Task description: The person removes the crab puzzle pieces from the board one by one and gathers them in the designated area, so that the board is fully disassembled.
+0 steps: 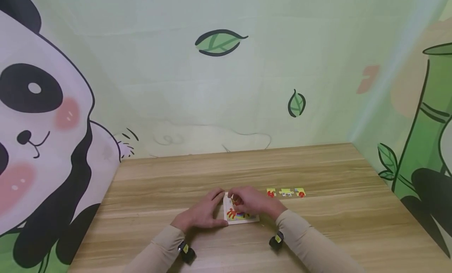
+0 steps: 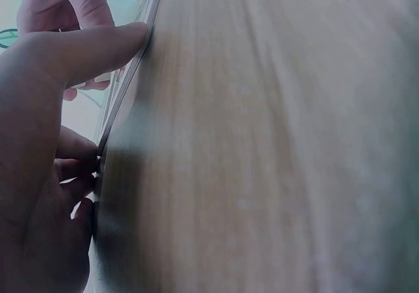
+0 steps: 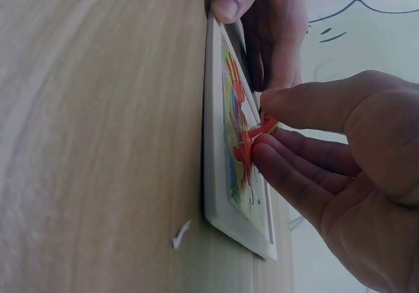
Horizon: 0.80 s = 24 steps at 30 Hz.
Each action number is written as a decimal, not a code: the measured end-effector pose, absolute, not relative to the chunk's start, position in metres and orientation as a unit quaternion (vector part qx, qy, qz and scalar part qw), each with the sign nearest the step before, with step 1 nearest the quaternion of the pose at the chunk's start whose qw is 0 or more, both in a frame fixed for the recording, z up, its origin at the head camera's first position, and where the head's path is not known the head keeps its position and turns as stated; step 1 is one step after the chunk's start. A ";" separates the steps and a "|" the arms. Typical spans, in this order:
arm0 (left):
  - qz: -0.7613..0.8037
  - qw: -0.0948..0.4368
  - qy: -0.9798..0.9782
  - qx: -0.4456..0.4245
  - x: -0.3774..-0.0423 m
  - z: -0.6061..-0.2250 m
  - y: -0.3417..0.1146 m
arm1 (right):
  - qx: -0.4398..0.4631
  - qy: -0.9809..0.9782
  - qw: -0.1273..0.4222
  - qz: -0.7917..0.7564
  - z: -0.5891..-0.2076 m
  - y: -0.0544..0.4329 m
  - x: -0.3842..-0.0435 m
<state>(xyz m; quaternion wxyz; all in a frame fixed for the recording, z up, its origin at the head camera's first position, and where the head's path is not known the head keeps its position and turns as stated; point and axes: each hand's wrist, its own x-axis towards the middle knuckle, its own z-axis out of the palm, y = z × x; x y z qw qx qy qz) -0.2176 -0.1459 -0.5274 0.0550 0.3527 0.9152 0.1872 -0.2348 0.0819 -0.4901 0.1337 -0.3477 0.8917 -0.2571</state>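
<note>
Thumb and fingertips of the right hand point(image 1: 254, 200) pinch a small red piece point(image 3: 267, 124), which I make out properly only through the right wrist camera; from the head camera, the hand covers most of it. That wrist picture puts the piece right at the surface of a puzzle tray point(image 1: 244, 222), but I cannot tell whether it is seated. The left hand point(image 1: 202, 213) grips the tray's left side, thumb at the near corner and fingers toward the far one. My left wrist camera shows those fingertips bent against the edge, with the tray itself reduced to a thin strip beside the wood.

The tray lies on the table point(image 1: 169, 179) between both hands. Inside its pale rim I see a picture in red, yellow, green and blue; part of it is hidden under the right hand.

Only my head camera takes in three loose pieces in a row to the right of the tray: a red-and-yellow piece point(image 1: 270, 192), a mostly yellow piece point(image 1: 286, 192) and another red-and-yellow one point(image 1: 300, 192). The right wrist view gives me a clear look at a pale scrap point(image 3: 180, 234) on the wood near the tray's corner.
</note>
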 end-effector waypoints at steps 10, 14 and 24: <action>0.185 0.050 0.913 0.359 -0.218 -0.526 -0.147 | -0.343 0.884 0.135 -0.288 -0.491 0.090 -0.240; 0.178 0.052 0.917 0.354 -0.218 -0.528 -0.148 | -0.356 0.879 0.128 -0.291 -0.489 0.093 -0.241; 0.183 0.056 0.918 0.349 -0.217 -0.528 -0.147 | -0.351 0.878 0.122 -0.302 -0.484 0.102 -0.241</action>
